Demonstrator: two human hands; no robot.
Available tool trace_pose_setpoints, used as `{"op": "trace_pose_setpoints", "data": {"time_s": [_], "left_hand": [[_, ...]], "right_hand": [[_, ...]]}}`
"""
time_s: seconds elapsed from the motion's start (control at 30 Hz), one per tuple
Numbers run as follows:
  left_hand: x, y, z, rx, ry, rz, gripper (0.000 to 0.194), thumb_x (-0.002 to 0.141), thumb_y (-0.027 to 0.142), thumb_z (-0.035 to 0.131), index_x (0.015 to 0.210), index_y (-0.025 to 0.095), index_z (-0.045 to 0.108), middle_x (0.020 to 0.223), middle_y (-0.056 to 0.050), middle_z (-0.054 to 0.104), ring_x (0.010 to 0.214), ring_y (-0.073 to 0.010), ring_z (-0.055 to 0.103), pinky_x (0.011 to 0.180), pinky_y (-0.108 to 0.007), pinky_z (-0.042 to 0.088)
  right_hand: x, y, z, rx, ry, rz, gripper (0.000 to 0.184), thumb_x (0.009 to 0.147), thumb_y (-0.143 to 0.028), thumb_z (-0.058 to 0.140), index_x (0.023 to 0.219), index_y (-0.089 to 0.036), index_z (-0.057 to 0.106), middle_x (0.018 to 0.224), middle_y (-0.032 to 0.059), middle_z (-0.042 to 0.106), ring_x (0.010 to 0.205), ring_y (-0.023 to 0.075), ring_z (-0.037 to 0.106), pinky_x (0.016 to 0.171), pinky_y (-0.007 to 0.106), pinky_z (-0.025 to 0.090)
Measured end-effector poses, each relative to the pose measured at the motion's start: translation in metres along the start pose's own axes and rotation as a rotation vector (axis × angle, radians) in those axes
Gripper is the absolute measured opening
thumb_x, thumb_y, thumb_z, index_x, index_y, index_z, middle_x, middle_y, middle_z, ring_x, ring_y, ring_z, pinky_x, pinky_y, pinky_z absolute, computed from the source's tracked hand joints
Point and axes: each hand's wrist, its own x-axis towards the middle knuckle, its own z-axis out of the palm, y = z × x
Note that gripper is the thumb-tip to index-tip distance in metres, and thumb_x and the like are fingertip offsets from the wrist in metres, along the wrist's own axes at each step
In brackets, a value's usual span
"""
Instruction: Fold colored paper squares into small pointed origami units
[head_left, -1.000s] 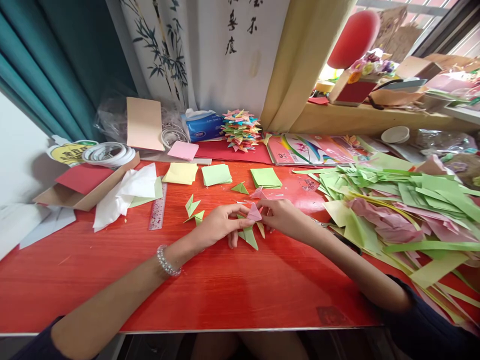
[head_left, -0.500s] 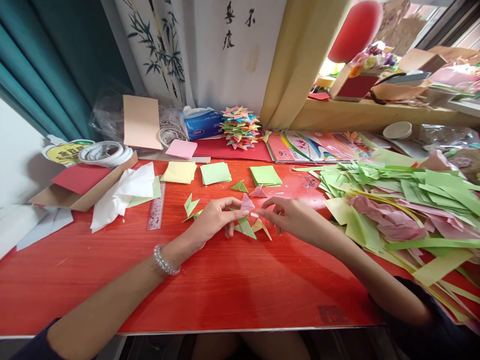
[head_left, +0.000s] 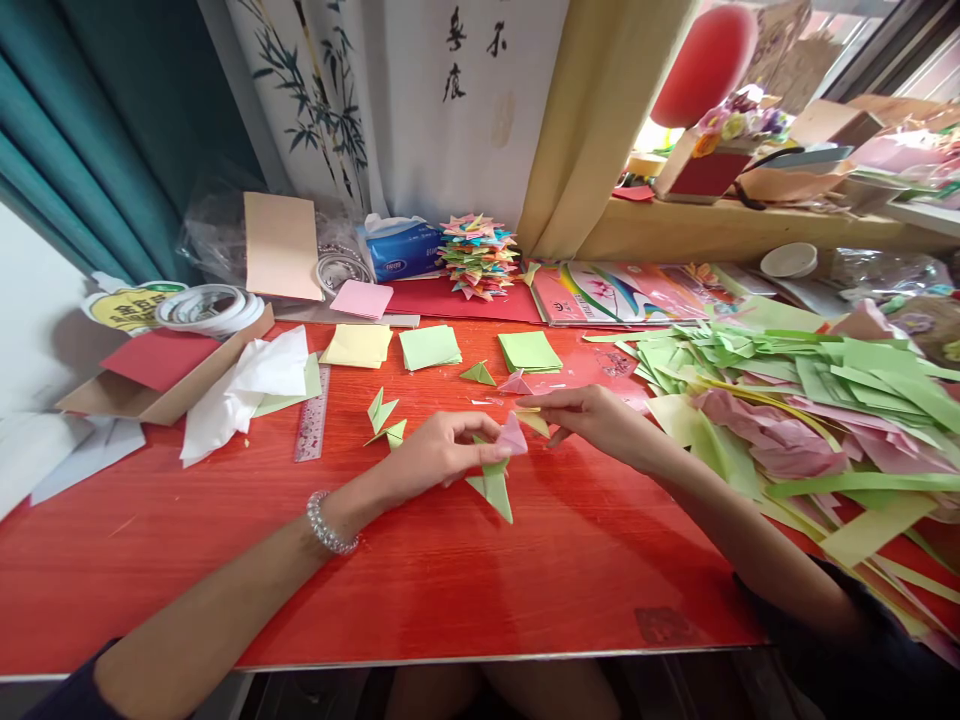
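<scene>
Over the table's middle, my left hand (head_left: 461, 448) is closed on a pink folded-paper piece (head_left: 514, 437) between thumb and fingers. Green folded paper (head_left: 495, 492) hangs below that thumb; whether it is joined to the pink piece I cannot tell. My right hand (head_left: 596, 418) pinches a pale yellow folded-paper piece (head_left: 535, 423) just right of the pink one. Two green folded pieces (head_left: 381, 409) lie left of my left hand. Beyond my hands sit another green folded piece (head_left: 478, 373) and a pink one (head_left: 515, 384).
Square paper stacks in yellow (head_left: 355, 345), pale green (head_left: 430, 347) and brighter green (head_left: 530, 351) line the back. A ruler (head_left: 313, 415) and white tissue (head_left: 255, 385) lie left. Paper scraps (head_left: 810, 420) heap at right. A multicoloured folded-paper stack (head_left: 478, 256) stands behind.
My left hand has shifted slightly right and nearer with the pink piece. My right hand has moved slightly up and right and now pinches the yellow piece. The green paper hangs lower.
</scene>
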Motion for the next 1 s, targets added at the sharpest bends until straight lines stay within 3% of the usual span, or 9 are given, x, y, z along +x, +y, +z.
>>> {"op": "trace_pose_setpoints", "data": {"time_s": [0.13, 0.27, 0.37, 0.43, 0.57, 0.67, 0.7, 0.87, 1.0], "left_hand": [[-0.013, 0.011, 0.012, -0.020, -0.311, -0.044, 0.025, 0.074, 0.036, 0.060, 0.089, 0.017, 0.064, 0.072, -0.001, 0.060, 0.046, -0.0053, 0.037, 0.041, -0.018, 0.028], [-0.018, 0.007, 0.027, -0.093, -0.456, -0.079, 0.022, 0.072, 0.034, 0.062, 0.087, 0.018, 0.066, 0.071, -0.001, 0.061, 0.047, -0.0059, 0.039, 0.041, -0.018, 0.030], [-0.017, 0.001, 0.031, -0.134, -0.536, -0.120, 0.020, 0.071, 0.032, 0.064, 0.085, 0.019, 0.066, 0.068, 0.001, 0.060, 0.044, -0.0047, 0.038, 0.040, -0.018, 0.030], [-0.016, 0.000, 0.029, -0.155, -0.554, -0.131, 0.017, 0.070, 0.030, 0.065, 0.084, 0.019, 0.066, 0.068, 0.001, 0.059, 0.042, -0.0040, 0.037, 0.040, -0.018, 0.030], [-0.015, 0.004, 0.022, -0.200, -0.553, -0.138, 0.016, 0.070, 0.029, 0.065, 0.082, 0.019, 0.065, 0.068, 0.002, 0.058, 0.040, -0.0035, 0.037, 0.040, -0.019, 0.029], [-0.014, 0.005, 0.019, -0.217, -0.537, -0.135, 0.018, 0.069, 0.032, 0.066, 0.079, 0.018, 0.064, 0.063, 0.003, 0.057, 0.040, -0.0038, 0.036, 0.040, -0.019, 0.028], [-0.014, 0.005, 0.019, -0.223, -0.534, -0.130, 0.018, 0.069, 0.032, 0.066, 0.079, 0.018, 0.064, 0.062, 0.003, 0.057, 0.039, -0.0038, 0.036, 0.040, -0.020, 0.028], [-0.013, 0.003, 0.017, -0.249, -0.513, -0.090, 0.012, 0.072, 0.026, 0.064, 0.080, 0.017, 0.063, 0.064, 0.003, 0.058, 0.040, -0.0036, 0.036, 0.041, -0.021, 0.028], [-0.013, 0.005, 0.013, -0.233, -0.475, -0.058, 0.015, 0.074, 0.027, 0.062, 0.084, 0.016, 0.063, 0.068, 0.001, 0.059, 0.040, -0.0030, 0.035, 0.040, -0.020, 0.026]], "right_hand": [[-0.003, -0.001, -0.007, -0.165, -0.054, -0.106, 0.038, 0.084, -0.018, 0.039, 0.116, -0.027, 0.056, 0.110, -0.0003, 0.061, 0.082, 0.0148, 0.063, 0.062, 0.025, 0.052], [0.005, -0.020, -0.017, -0.364, 0.063, -0.226, 0.032, 0.086, -0.022, 0.041, 0.112, -0.027, 0.059, 0.112, 0.0018, 0.061, 0.094, 0.0175, 0.058, 0.071, 0.027, 0.049], [0.027, -0.041, -0.001, -0.424, -0.090, -0.464, 0.028, 0.085, -0.021, 0.047, 0.109, -0.024, 0.060, 0.112, 0.0025, 0.060, 0.100, 0.0161, 0.055, 0.086, 0.028, 0.043], [0.045, -0.054, 0.020, -0.467, -0.244, -0.648, 0.032, 0.085, -0.019, 0.048, 0.116, -0.022, 0.055, 0.122, 0.0049, 0.052, 0.111, 0.0169, 0.047, 0.093, 0.030, 0.038], [0.081, -0.073, 0.061, -0.528, -0.249, -0.703, 0.047, 0.081, -0.033, 0.054, 0.126, -0.026, 0.042, 0.131, 0.0106, 0.037, 0.104, 0.0218, 0.049, 0.076, 0.033, 0.045], [0.103, -0.080, 0.079, -0.565, -0.294, -0.729, 0.028, 0.088, -0.033, 0.043, 0.113, -0.027, 0.054, 0.121, 0.0084, 0.045, 0.101, 0.0210, 0.049, 0.076, 0.031, 0.042], [0.108, -0.082, 0.083, -0.586, -0.321, -0.740, 0.026, 0.090, -0.031, 0.040, 0.109, -0.027, 0.056, 0.116, 0.0076, 0.049, 0.099, 0.0204, 0.049, 0.074, 0.030, 0.041], [0.120, -0.084, 0.097, -0.712, -0.218, -0.727, 0.021, 0.087, -0.030, 0.044, 0.101, -0.018, 0.055, 0.102, 0.0089, 0.053, 0.084, 0.0193, 0.054, 0.054, 0.024, 0.035], [0.110, -0.080, 0.086, -0.792, -0.147, -0.697, 0.016, 0.087, -0.027, 0.043, 0.093, -0.016, 0.053, 0.097, 0.0076, 0.058, 0.078, 0.0178, 0.056, 0.054, 0.024, 0.031]]}}
